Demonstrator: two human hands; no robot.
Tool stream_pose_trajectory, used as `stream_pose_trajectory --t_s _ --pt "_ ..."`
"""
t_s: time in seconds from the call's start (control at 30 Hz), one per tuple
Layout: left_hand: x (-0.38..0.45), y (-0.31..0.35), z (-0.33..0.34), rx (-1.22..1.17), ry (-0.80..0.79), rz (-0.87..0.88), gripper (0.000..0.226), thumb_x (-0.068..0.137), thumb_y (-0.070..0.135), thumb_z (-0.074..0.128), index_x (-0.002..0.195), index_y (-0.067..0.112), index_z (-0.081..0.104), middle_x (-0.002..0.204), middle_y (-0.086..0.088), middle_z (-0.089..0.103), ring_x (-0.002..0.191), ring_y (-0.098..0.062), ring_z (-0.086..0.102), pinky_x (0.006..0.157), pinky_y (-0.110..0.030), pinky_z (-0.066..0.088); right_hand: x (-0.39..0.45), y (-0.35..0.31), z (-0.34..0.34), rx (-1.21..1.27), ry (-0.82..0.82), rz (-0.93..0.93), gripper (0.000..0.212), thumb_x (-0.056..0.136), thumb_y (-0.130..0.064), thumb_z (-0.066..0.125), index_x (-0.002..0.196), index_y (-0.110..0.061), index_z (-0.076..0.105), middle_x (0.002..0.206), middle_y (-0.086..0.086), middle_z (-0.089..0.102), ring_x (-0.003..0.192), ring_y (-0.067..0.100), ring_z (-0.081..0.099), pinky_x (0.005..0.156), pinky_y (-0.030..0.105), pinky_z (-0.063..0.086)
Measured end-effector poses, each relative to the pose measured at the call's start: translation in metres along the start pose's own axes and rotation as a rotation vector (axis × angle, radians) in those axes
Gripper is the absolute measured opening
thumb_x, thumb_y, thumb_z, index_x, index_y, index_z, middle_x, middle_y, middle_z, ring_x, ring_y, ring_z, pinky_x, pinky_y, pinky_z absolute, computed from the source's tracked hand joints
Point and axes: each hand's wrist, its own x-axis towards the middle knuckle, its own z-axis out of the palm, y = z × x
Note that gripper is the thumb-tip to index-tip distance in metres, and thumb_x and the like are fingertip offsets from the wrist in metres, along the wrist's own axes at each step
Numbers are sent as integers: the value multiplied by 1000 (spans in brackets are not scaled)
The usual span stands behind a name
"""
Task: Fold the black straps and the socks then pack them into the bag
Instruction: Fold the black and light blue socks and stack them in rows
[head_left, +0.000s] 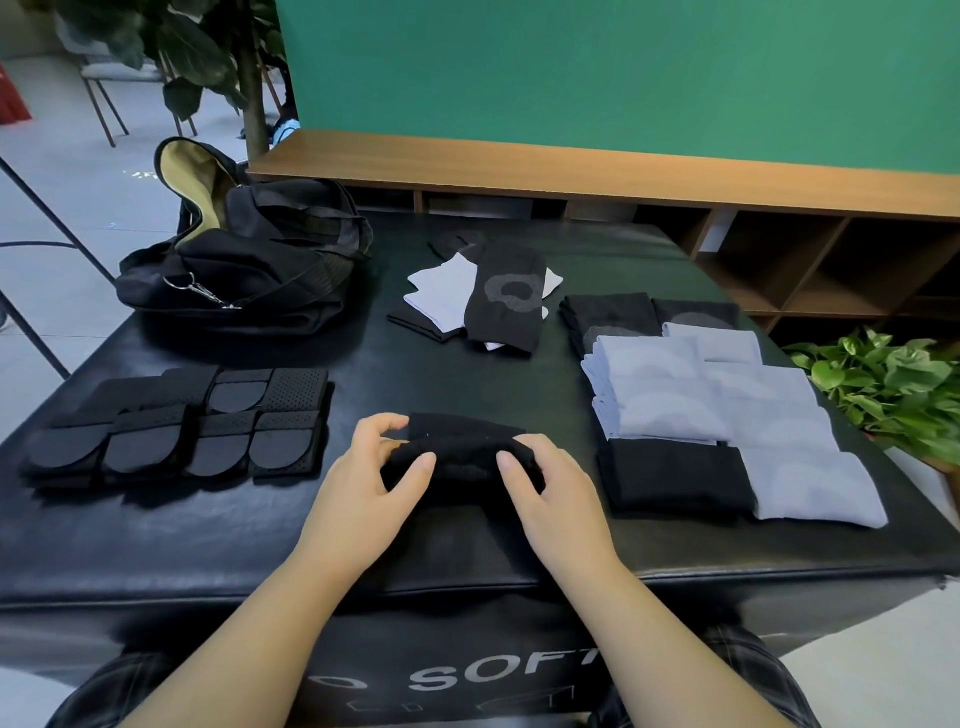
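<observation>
A black sock (462, 452) lies partly folded near the front middle of the black padded table (208, 535). My left hand (363, 488) grips its left end and my right hand (550, 493) grips its right end, fingers curled over the fold. Folded black straps (182, 426) lie in rows at the left. Folded white socks (727, 410) and black socks (675, 478) are stacked at the right. Unfolded white and black socks (488, 301) form a loose pile at the back middle. The black bag (249, 260) stands open at the back left.
A wooden shelf unit (779, 244) runs behind the table below a green wall. A leafy plant (883, 384) sits off the right edge. A tree trunk and chairs stand at the back left on the grey floor.
</observation>
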Motion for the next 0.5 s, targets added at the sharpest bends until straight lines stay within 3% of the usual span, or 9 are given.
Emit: stream_pose_trajectory --t_s 0.13,0.23,0.37,0.5 --pt "9 -1 4 -21 31 -87 45 84 54 54 125 47 35 120 9 56 111 -5 51 90 -32 43 7 -4 4 -29 37 40 26 94 -49 42 112 -34 52 99 -8 59 94 12 54 80 31 46" --pt "18 -2 9 -12 76 -127 46 81 63 50 122 49 32 115 7 65 108 -11 58 91 -42 48 13 -8 6 -42 75 98 29 96 -48 41 107 -23 51 93 -8 58 94 17 56 77 34 47" --pt "27 3 18 78 166 -146 44 89 55 47 127 36 35 101 7 67 94 -13 59 72 -33 46 18 -11 8 -107 107 143 36 97 -49 39 111 -19 51 90 -10 51 95 19 56 73 31 43" --pt "31 11 24 246 245 -116 40 94 48 43 124 23 37 63 6 56 65 -12 55 54 -28 36 21 -13 10 -184 119 164 35 97 -49 38 113 -19 49 85 -9 49 87 19 54 68 30 40"
